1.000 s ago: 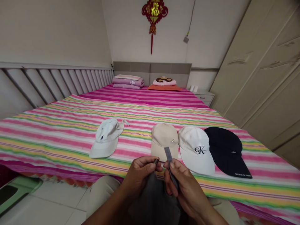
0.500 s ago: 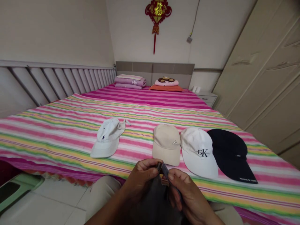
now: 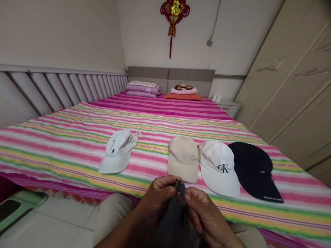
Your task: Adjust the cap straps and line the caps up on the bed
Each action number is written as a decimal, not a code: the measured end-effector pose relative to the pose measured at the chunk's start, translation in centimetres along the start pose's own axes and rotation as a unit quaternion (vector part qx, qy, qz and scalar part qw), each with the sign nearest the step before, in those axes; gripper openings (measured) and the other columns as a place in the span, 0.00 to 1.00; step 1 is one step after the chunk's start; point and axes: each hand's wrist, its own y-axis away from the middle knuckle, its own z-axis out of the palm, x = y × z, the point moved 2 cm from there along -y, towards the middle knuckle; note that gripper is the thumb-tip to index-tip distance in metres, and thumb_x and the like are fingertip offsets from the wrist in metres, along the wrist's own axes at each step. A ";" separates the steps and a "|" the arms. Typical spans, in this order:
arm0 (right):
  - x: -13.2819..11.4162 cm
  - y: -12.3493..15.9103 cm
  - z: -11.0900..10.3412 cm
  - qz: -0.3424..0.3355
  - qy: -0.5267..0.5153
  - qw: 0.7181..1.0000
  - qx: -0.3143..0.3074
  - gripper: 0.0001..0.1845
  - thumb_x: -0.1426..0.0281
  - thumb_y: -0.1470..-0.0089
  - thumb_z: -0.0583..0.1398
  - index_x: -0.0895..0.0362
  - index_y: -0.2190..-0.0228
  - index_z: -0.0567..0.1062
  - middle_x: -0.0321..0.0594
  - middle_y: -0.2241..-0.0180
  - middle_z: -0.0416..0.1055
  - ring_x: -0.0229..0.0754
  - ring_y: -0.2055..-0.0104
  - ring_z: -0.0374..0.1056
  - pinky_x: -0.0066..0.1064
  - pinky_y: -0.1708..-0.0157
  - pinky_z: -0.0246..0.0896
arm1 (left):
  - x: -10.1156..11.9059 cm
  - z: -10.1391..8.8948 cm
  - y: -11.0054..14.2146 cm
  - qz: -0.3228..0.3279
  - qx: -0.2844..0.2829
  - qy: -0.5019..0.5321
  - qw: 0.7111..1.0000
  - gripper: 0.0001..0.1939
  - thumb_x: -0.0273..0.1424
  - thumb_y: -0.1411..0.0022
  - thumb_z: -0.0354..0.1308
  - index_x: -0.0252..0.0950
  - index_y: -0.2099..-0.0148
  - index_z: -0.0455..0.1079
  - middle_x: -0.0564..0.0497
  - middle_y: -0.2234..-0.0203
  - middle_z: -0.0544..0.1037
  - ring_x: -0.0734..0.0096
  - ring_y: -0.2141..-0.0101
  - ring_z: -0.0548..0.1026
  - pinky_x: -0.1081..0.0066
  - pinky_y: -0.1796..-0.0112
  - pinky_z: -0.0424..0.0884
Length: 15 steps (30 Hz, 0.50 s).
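Low in the middle of the view I hold a dark grey cap (image 3: 172,224) over my lap with both hands. My left hand (image 3: 159,198) pinches its back edge beside a small buckle. My right hand (image 3: 200,212) pinches the grey strap (image 3: 181,188) close against that buckle. Beyond my hands, on the striped bed (image 3: 77,134), lie a beige cap (image 3: 182,158), a white cap with black letters (image 3: 218,167) and a black cap (image 3: 254,170) in a row. Another white cap (image 3: 116,151) lies apart to the left.
Folded purple bedding (image 3: 143,89) and a pink pillow (image 3: 183,91) lie at the headboard. A wardrobe (image 3: 297,79) lines the right wall, with a bedside cabinet (image 3: 227,107) at the far right corner. A green stool (image 3: 18,208) stands on the floor at lower left.
The free end of the grey strap stood up between my hands; now it is drawn down short against the buckle. My hands have closed together and sunk slightly.
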 end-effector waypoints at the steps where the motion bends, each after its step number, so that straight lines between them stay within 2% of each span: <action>1: 0.0 0.0 0.0 0.004 0.002 1.000 -0.002 0.17 0.58 0.57 0.62 0.59 0.78 0.67 0.23 0.96 0.53 0.25 0.94 0.41 0.20 0.89 0.45 | 0.0 0.0 0.0 0.002 -0.002 -0.002 1.000 0.16 0.29 0.62 0.68 0.33 0.66 0.75 0.50 0.73 0.78 0.74 0.72 0.73 0.74 0.67 0.65; 6: -0.4 0.1 0.1 0.025 0.002 1.000 -0.003 0.18 0.57 0.56 0.61 0.59 0.80 0.66 0.22 0.97 0.51 0.25 0.94 0.40 0.21 0.90 0.45 | 0.1 0.2 0.0 0.007 -0.029 -0.018 0.999 0.16 0.30 0.61 0.67 0.33 0.66 0.75 0.50 0.76 0.76 0.74 0.75 0.72 0.74 0.70 0.64; 11: -1.4 0.1 0.2 0.026 0.045 0.999 0.003 0.17 0.58 0.58 0.61 0.60 0.80 0.67 0.28 0.92 0.60 0.27 0.91 0.50 0.21 0.88 0.45 | 0.0 -0.4 0.0 0.050 -0.026 -0.082 0.995 0.14 0.30 0.59 0.66 0.34 0.65 0.75 0.50 0.72 0.74 0.72 0.69 0.70 0.73 0.66 0.63; 15: -1.7 -0.2 -0.1 0.023 0.075 0.997 0.005 0.16 0.59 0.58 0.62 0.60 0.79 0.69 0.25 0.94 0.56 0.27 0.92 0.45 0.22 0.87 0.44 | -0.1 -1.0 -0.1 0.065 -0.039 -0.125 0.989 0.14 0.30 0.56 0.64 0.35 0.63 0.75 0.50 0.68 0.71 0.71 0.66 0.68 0.72 0.63 0.61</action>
